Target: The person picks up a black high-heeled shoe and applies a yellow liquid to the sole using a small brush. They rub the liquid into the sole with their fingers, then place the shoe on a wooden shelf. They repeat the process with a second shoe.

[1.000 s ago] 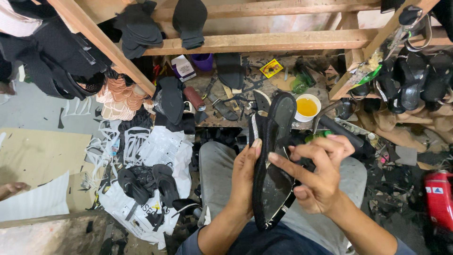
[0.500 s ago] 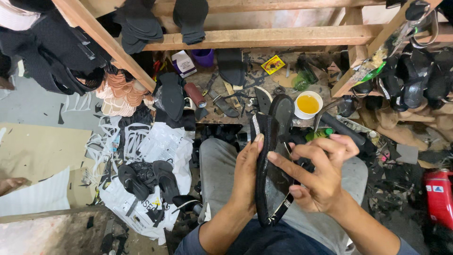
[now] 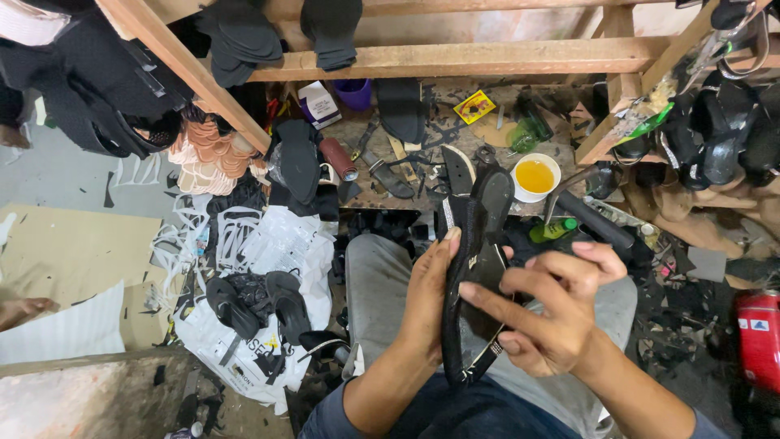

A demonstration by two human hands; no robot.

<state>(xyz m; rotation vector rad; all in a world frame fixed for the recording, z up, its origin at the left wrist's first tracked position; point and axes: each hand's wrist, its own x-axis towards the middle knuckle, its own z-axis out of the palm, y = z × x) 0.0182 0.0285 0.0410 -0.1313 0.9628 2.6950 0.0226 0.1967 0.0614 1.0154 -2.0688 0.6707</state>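
Note:
A black sandal point(image 3: 479, 268) stands on edge above my lap, toe pointing away from me. My left hand point(image 3: 426, 301) grips its left side, thumb along the rim. My right hand point(image 3: 552, 313) holds the right side, index finger pressed across the sole, the other fingers spread. A strap end hangs from the sandal's near end. My grey-trousered knees point(image 3: 378, 284) lie underneath.
A low workbench point(image 3: 431, 150) ahead carries a white cup of yellow glue point(image 3: 535, 176), tools, black soles and a green bottle point(image 3: 528, 130). Wooden beams point(image 3: 455, 58) cross above. Sandals hang at right point(image 3: 723, 138). A white bag with black sandals point(image 3: 260, 301) lies on the floor at left.
The sandal has stayed upright between my hands; my right fingers have shifted slightly on its sole. The view has tilted down a little.

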